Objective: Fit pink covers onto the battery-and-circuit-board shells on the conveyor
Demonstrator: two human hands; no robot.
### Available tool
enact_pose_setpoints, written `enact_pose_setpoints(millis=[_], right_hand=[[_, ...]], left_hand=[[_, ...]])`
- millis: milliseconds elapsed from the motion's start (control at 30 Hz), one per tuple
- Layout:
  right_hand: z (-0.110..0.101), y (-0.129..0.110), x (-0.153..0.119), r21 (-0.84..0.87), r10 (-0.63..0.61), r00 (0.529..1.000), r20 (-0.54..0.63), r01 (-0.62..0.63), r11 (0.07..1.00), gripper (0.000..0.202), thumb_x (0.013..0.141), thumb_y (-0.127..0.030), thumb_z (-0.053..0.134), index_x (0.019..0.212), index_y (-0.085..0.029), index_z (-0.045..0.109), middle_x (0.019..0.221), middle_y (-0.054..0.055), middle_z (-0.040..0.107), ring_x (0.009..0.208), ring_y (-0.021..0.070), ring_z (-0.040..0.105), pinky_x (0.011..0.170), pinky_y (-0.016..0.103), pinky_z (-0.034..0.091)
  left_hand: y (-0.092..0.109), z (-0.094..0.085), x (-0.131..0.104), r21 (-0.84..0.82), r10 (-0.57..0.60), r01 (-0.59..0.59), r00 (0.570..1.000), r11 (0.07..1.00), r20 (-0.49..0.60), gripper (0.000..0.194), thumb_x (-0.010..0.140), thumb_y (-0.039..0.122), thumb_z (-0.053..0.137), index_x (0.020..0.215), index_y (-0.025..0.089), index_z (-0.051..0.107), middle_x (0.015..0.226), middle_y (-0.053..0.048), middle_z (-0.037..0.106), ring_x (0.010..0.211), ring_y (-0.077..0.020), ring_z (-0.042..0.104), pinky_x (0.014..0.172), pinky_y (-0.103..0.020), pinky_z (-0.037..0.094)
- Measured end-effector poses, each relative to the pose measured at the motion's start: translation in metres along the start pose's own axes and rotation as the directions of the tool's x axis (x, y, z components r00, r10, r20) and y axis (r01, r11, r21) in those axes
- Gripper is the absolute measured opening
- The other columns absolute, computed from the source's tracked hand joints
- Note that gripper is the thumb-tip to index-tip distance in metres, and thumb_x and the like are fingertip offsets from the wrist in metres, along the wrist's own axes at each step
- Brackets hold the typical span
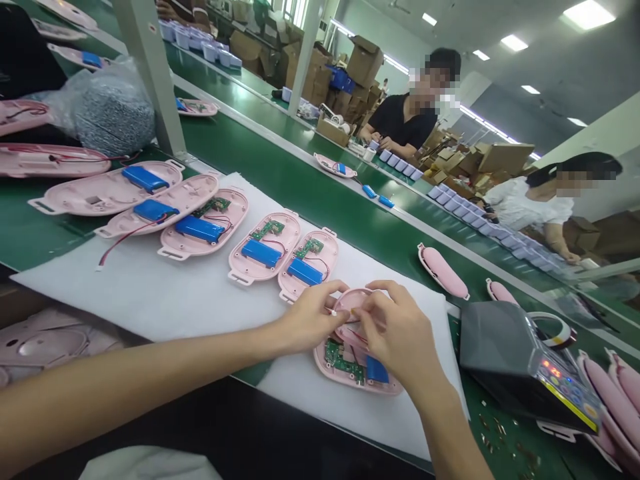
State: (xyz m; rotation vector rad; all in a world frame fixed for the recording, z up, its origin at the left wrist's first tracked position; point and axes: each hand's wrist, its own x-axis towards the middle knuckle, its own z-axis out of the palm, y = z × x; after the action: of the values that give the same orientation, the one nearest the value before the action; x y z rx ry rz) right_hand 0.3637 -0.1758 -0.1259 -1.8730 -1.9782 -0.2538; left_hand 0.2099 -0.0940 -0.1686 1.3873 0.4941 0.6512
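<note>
My left hand [315, 312] is closed on the left edge of a pink shell half [357, 300], held tilted up. A small white plug [334, 312] shows by its thumb. My right hand [400, 327] reaches over the same shell half, thumb and forefinger pinched inside it at a tiny yellowish piece [353, 311], too small to name surely. Thin wires run inside. Beneath both hands lies another pink shell half [327, 377] with a green circuit board [343, 360] and a blue battery [376, 370], partly covered by my right hand.
Several open pink shells [263, 247] with boards and blue batteries lie along the white sheet [200, 300]. At right stands a dark tape dispenser [505, 360] with lit digits, near scattered scraps [493, 430]. A metal post [150, 73] rises at left. Two people work across the green bench [280, 167].
</note>
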Motion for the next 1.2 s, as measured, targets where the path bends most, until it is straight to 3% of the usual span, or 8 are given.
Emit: enact_pose_setpoints(millis=[233, 433, 567, 667, 800, 867, 1000, 1200], right_hand=[[-0.031, 0.014, 0.023, 0.111, 0.361, 0.884, 0.296, -0.408, 0.906, 0.027, 0.070, -0.039, 0.074, 0.071, -0.021, 0.054, 0.059, -0.004, 0.060, 0.056, 0.0143, 0.055, 0.053, 0.025, 0.037], [-0.035, 0.019, 0.029, 0.346, 0.170, 0.914, 0.367, -0.304, 0.888, 0.011, 0.079, -0.030, 0.064, 0.075, -0.020, 0.063, 0.072, -0.002, 0.066, 0.066, 0.0138, 0.061, 0.063, 0.025, 0.048], [-0.036, 0.006, 0.002, 0.224, -0.078, 0.995, 0.064, 0.062, 0.973, 0.009, 0.086, -0.020, 0.059, 0.078, -0.021, 0.063, 0.072, -0.002, 0.064, 0.062, 0.0111, 0.060, 0.057, 0.022, 0.044], [-0.027, -0.005, -0.042, -0.028, -0.336, 0.923, -0.188, 0.337, 0.941, 0.012, 0.086, -0.010, 0.056, 0.086, -0.021, 0.062, 0.074, 0.000, 0.063, 0.066, 0.0123, 0.059, 0.064, 0.024, 0.044], [0.005, -0.003, -0.084, -0.111, -0.273, 0.959, -0.076, 0.264, 0.958, 0.040, 0.080, -0.028, 0.063, 0.119, -0.018, 0.058, 0.120, 0.014, 0.062, 0.104, 0.0273, 0.062, 0.085, 0.036, 0.051], [0.017, 0.002, -0.086, -0.110, -0.104, 0.989, 0.109, 0.116, 0.987, 0.072, 0.074, -0.041, 0.067, 0.140, -0.019, 0.047, 0.144, 0.017, 0.045, 0.124, 0.0356, 0.051, 0.094, 0.046, 0.050], [0.018, 0.018, -0.076, -0.021, 0.091, 0.912, 0.401, -0.090, 0.996, 0.081, 0.073, -0.042, 0.064, 0.147, -0.018, 0.042, 0.141, 0.015, 0.049, 0.125, 0.0342, 0.050, 0.105, 0.048, 0.043], [-0.002, 0.072, 0.002, -0.115, 0.442, 0.894, 0.075, -0.433, 0.894, 0.071, 0.083, -0.050, 0.054, 0.145, -0.021, 0.039, 0.129, 0.013, 0.056, 0.116, 0.0301, 0.055, 0.092, 0.041, 0.048]], left_hand=[[0.001, -0.003, -0.007, 0.129, -0.029, 0.032, 0.999, 0.991, -0.026, 0.013, 0.083, 0.025, 0.059, 0.095, 0.019, 0.055, 0.081, -0.001, 0.065, 0.069, -0.0161, 0.062, 0.059, -0.024, 0.046], [0.004, -0.002, -0.006, 0.217, 0.038, -0.046, 0.998, 0.975, 0.041, 0.015, 0.085, 0.032, 0.061, 0.086, 0.017, 0.062, 0.076, 0.000, 0.064, 0.072, -0.0167, 0.059, 0.062, -0.024, 0.043], [-0.003, -0.004, -0.009, 0.310, 0.148, -0.159, 0.987, 0.938, 0.059, 0.013, 0.088, 0.024, 0.054, 0.084, 0.016, 0.063, 0.076, -0.002, 0.067, 0.073, -0.0169, 0.062, 0.066, -0.026, 0.047], [0.003, -0.012, -0.017, 0.435, 0.230, -0.352, 0.923, 0.829, 0.308, 0.036, 0.077, 0.005, 0.048, 0.105, 0.019, 0.066, 0.111, -0.008, 0.071, 0.110, -0.0233, 0.063, 0.097, -0.039, 0.048], [0.037, -0.028, -0.021, 0.602, -0.021, -0.522, 0.744, 0.604, 0.667, 0.079, 0.063, 0.008, 0.065, 0.139, 0.021, 0.051, 0.157, -0.015, 0.035, 0.149, -0.0368, 0.020, 0.119, -0.059, 0.016], [0.055, -0.037, -0.005, 0.667, -0.126, -0.517, 0.732, 0.536, 0.669, 0.083, 0.065, 0.018, 0.070, 0.145, 0.020, 0.044, 0.160, -0.015, 0.028, 0.149, -0.0356, 0.021, 0.120, -0.055, 0.019], [0.074, -0.062, 0.071, 0.864, -0.149, -0.342, 0.896, 0.369, 0.418, 0.052, 0.083, 0.028, 0.057, 0.135, 0.020, 0.055, 0.148, -0.012, 0.049, 0.139, -0.0276, 0.040, 0.116, -0.042, 0.030], [0.061, -0.101, 0.162, 0.935, -0.211, -0.194, 0.941, 0.298, 0.263, 0.033, 0.068, 0.038, 0.073, 0.093, 0.015, 0.071, 0.115, -0.014, 0.068, 0.107, -0.0315, 0.062, 0.091, -0.035, 0.047]])
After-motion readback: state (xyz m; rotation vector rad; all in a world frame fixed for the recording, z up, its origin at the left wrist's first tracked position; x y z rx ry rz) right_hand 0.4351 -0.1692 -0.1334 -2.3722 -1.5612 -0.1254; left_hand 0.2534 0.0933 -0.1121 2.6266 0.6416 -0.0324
